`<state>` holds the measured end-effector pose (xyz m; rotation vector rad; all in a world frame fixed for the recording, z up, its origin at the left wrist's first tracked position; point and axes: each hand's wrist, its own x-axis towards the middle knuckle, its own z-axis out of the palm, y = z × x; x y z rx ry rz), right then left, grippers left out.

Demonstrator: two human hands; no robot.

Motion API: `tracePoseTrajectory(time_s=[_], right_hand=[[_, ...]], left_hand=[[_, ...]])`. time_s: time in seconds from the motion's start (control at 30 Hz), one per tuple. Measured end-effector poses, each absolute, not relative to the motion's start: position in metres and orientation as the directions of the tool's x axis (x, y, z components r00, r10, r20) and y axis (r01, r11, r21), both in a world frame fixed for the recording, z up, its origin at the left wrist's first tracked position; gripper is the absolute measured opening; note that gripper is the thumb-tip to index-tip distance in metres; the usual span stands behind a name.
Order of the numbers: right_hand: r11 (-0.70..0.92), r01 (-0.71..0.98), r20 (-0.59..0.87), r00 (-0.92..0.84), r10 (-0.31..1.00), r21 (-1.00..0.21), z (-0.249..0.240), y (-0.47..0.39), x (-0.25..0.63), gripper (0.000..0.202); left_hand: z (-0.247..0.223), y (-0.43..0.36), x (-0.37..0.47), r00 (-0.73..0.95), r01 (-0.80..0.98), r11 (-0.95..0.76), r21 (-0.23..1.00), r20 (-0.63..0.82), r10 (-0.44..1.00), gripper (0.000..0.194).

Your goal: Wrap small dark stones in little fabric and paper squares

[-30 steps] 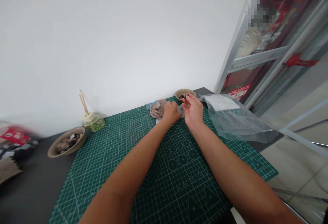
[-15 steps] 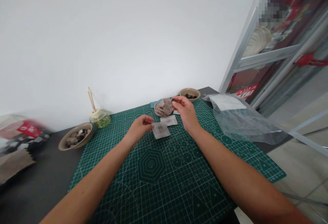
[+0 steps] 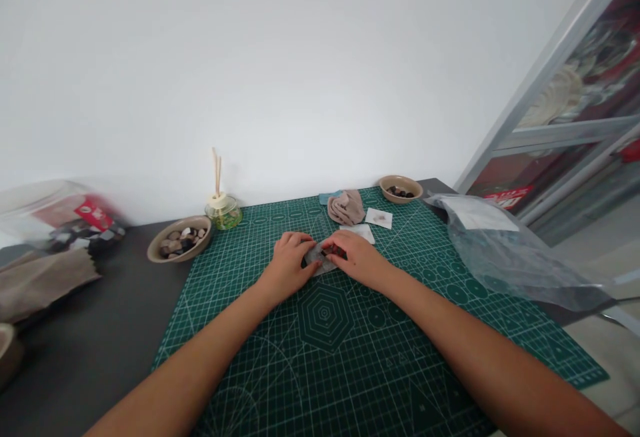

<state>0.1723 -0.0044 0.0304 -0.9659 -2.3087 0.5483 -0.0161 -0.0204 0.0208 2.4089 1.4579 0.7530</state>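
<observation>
On the green cutting mat [image 3: 325, 370], both my hands meet over a small greyish paper square [image 3: 316, 260]. My left hand [image 3: 290, 265] has its thumb and fingers on the square's left side, pinching it. My right hand [image 3: 354, 257] pinches a small dark piece [image 3: 325, 253] above the same square. Just behind lies a white paper square [image 3: 361, 231], and another with a grey smudge [image 3: 379, 217] is to its right. A crumpled beige cloth [image 3: 346, 207] rests behind them, beside a blue item [image 3: 329, 197].
A bowl of stones [image 3: 181, 239] and a reed diffuser [image 3: 223, 210] stand at the left. Another bowl [image 3: 401, 189] holds dark stones at the back right. A clear plastic bag [image 3: 500, 257] covers the mat's right edge. Brown paper [image 3: 45, 280] lies far left.
My right hand has come down and left to the paper square, bringing the dark piece. My left hand now lies lower on the square. The view has shifted left.
</observation>
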Motion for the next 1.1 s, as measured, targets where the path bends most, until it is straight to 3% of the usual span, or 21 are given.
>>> tracePoseTrajectory(time_s=[0.3, 0.57, 1.1], right_hand=[[0.698, 0.495, 0.354, -0.619, 0.701, -0.518, 0.0272, -0.0068, 0.1685, 0.017], [0.654, 0.558, 0.344, -0.564, 0.75, -0.512, 0.0275, -0.0054, 0.1688, 0.018], [0.677, 0.514, 0.34, -0.602, 0.722, -0.527, 0.0266, -0.0062, 0.1723, 0.017]], left_hand=[[0.0182, -0.0238, -0.0195, 0.408, 0.764, -0.506, 0.401, 0.309, 0.859, 0.037], [0.0194, -0.0229, -0.0196, 0.432, 0.757, -0.521, 0.395, 0.296, 0.852, 0.035], [0.0193, -0.02, -0.0206, 0.471, 0.707, -0.563, 0.429, 0.309, 0.826, 0.034]])
